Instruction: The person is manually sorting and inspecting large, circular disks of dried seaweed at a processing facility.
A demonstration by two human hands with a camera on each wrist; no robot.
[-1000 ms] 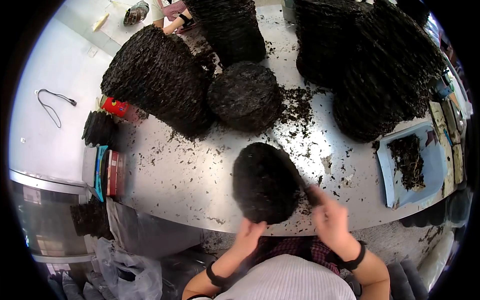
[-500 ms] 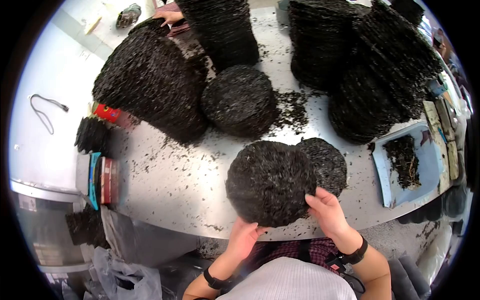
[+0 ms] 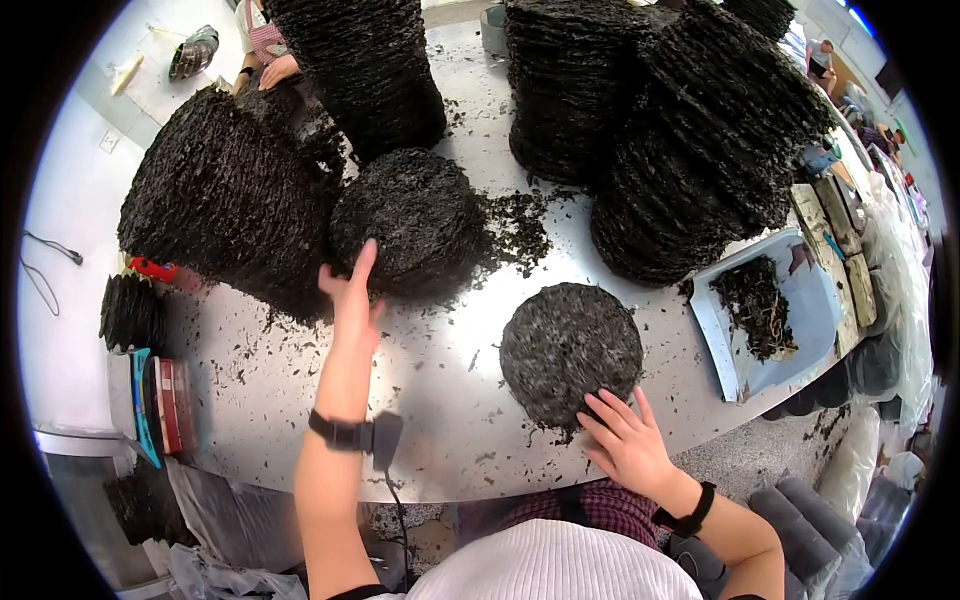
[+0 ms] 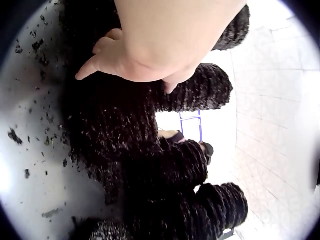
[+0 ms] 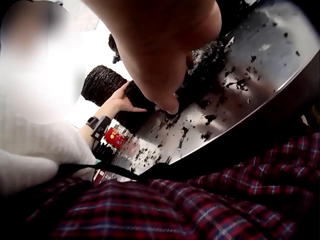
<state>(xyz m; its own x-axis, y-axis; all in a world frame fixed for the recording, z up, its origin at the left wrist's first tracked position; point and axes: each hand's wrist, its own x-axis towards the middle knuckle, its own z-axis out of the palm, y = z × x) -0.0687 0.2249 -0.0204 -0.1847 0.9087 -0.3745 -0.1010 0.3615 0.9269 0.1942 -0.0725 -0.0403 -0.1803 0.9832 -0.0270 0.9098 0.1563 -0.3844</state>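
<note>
On the metal table lies a round, dark dried seaweed cake, flat near the front edge. My right hand rests on its lower right rim with straight, spread fingers. My left hand is stretched forward, fingers spread, at the near side of a short round stack of seaweed cakes; the fingertips overlap the stack in the head view. To its left leans a tall stack of seaweed cakes. The left wrist view shows the left hand over dark stacks. In the right wrist view the right hand hides most of the cake.
More tall stacks stand at the back. A blue tray with seaweed scraps is at the right, beside wooden blocks. Books and a red can are at the left. Another person's hand is at far left.
Both hands held a cake over another one; now a cake lies flat on the table. The left hand has let go and moved forward and left to the short stack. The view has shifted right.
</note>
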